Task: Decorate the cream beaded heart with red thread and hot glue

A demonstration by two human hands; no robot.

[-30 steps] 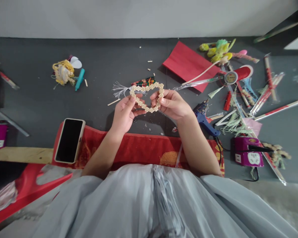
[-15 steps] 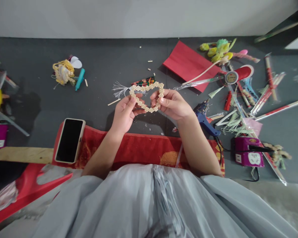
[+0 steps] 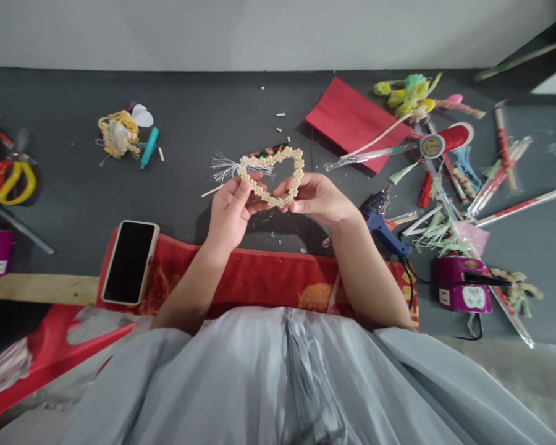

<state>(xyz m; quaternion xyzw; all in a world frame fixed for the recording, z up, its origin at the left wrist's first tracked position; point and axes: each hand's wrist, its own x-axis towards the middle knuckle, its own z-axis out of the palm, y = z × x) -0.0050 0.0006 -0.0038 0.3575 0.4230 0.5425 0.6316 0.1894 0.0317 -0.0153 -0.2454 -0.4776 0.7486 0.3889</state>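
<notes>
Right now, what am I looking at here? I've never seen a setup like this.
There's no machine arm: these are a person's own bare hands. Every picture comes from one camera worn on the head, looking forward and down. The left hand and right hand hold a pale, heart-shaped loop between their fingers. On the dark table lie red paper, scissors and a blue glue gun, among craft bits. A phone rests on red cloth nearer the body.
</notes>
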